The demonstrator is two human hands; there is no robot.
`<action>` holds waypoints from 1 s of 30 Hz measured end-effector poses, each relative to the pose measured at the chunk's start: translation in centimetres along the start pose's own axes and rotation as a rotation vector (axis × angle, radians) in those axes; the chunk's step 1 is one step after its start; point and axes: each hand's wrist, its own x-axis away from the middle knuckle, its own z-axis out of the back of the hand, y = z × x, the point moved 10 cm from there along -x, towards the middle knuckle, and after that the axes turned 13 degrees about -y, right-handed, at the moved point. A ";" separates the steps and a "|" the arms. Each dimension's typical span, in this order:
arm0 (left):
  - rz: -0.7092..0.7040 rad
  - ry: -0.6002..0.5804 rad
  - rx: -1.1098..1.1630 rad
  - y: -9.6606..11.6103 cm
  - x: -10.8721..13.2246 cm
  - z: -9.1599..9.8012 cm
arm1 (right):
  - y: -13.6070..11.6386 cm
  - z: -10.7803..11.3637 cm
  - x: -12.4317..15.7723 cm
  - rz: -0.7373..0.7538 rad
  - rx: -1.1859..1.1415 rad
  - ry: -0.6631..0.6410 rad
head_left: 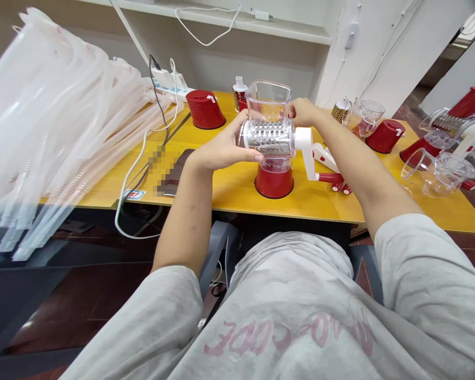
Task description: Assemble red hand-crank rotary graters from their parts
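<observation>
A rotary drum grater [274,179] stands upright on the table before me, with a red base, a clear hopper [269,92] on top and a perforated metal drum [269,136] lying sideways inside. From its right end the white crank [307,155] hangs down to a red handle. My left hand [231,142] is wrapped around the drum's left end, thumb in front and fingers behind, partly hidden. At the hopper's right side, the curled fingers of my right hand [301,111] press against the clear plastic; their tips are hidden.
Another red base [206,109] and a metal drum [239,92] stand behind. To the right are a red base [385,135], clear housings [439,171] and another grater [451,126]. Plastic bags [63,105], cables [146,137] and a dark flat object [176,174] lie left.
</observation>
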 end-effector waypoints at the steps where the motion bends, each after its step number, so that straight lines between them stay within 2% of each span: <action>1: 0.003 0.009 0.003 0.0 0.0 0.0 | 0.4 0.7 0.8 -0.041 -0.012 0.043; 3: 0.017 0.027 0.006 0.0 0.1 0.1 | 1.1 2.3 2.6 -0.092 -0.123 0.117; 5: 0.039 0.045 -0.006 -0.1 0.1 0.2 | 0.9 3.9 4.3 -0.056 -0.321 0.197; 8: 0.045 0.046 -0.033 0.1 0.1 0.2 | -0.7 7.2 7.1 0.066 -0.520 0.389; 11: 0.025 0.023 -0.030 0.4 0.0 -0.1 | -3.2 10.0 10.1 0.173 -0.575 0.534; 13: 0.022 0.014 -0.023 0.4 0.0 -0.2 | -5.3 11.4 12.1 0.313 -0.625 0.580; 16: 0.024 0.016 -0.018 0.0 -0.1 -0.1 | -8.5 12.9 15.1 0.638 -0.672 0.584; 21: 0.010 0.010 0.001 -0.7 -0.5 -0.1 | -10.6 14.1 19.9 1.013 -0.564 0.773; 22: 0.003 0.005 0.002 -0.7 -0.6 -0.2 | -10.9 14.1 20.7 1.063 -0.547 0.772; 24: -0.017 -0.003 0.003 -0.6 -0.7 -0.4 | -11.9 13.8 22.2 1.126 -0.518 0.681; 28: -0.036 -0.015 0.002 -0.3 -0.8 -1.1 | -14.2 12.8 24.8 1.070 -0.380 0.444; 30: -0.042 -0.018 -0.008 -0.2 -0.9 -1.3 | -14.8 12.5 25.7 1.043 -0.336 0.418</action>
